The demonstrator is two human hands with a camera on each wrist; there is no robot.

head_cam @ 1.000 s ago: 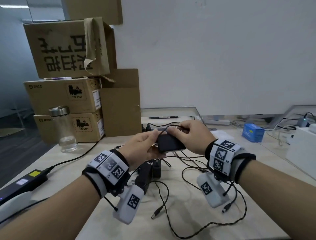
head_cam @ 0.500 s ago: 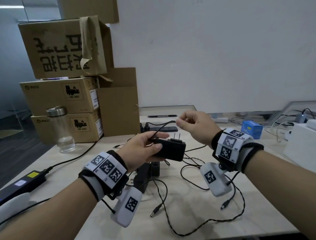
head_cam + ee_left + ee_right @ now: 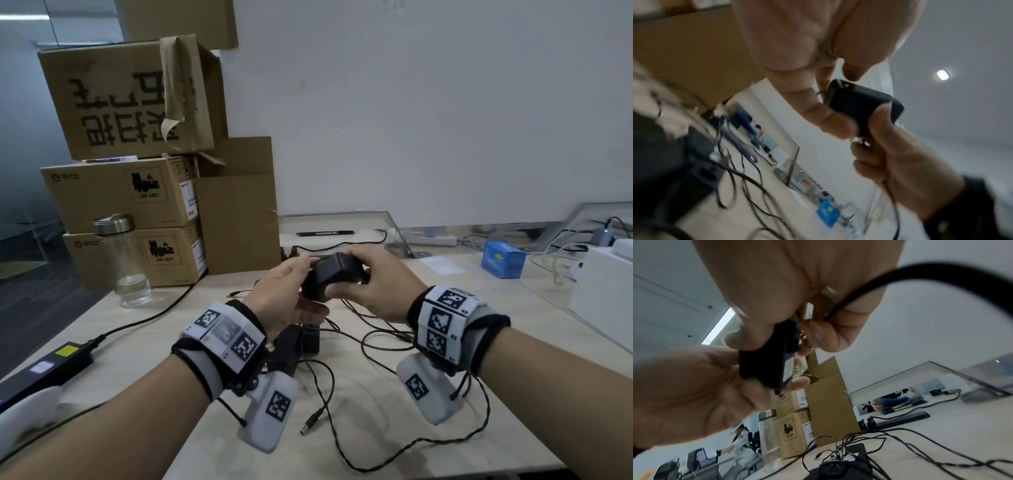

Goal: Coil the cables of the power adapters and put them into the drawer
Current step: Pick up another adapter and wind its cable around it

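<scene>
Since the earlier frame the right hand [image 3: 378, 284] comes back onto the black adapter [image 3: 334, 275], pinching its cable [image 3: 900, 277]; the left hand [image 3: 286, 301] grips the adapter above the table [image 3: 376, 428], at 12 o'clock from the loose adapters [image 3: 296, 346]; the trailing cable may snag those and the wound turns may slip off.

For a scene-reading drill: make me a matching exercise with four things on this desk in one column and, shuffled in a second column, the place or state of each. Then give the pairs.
Things
1. black power adapter
2. glass bottle
3. blue box
4. barrel plug

Places or states
A. lies loose on the desk near the front edge
B. stands upright in front of the stacked cartons
C. held above the desk between left hand and right hand
D. sits far right, near white cables

Pairs: 1-C, 2-B, 3-D, 4-A
</scene>
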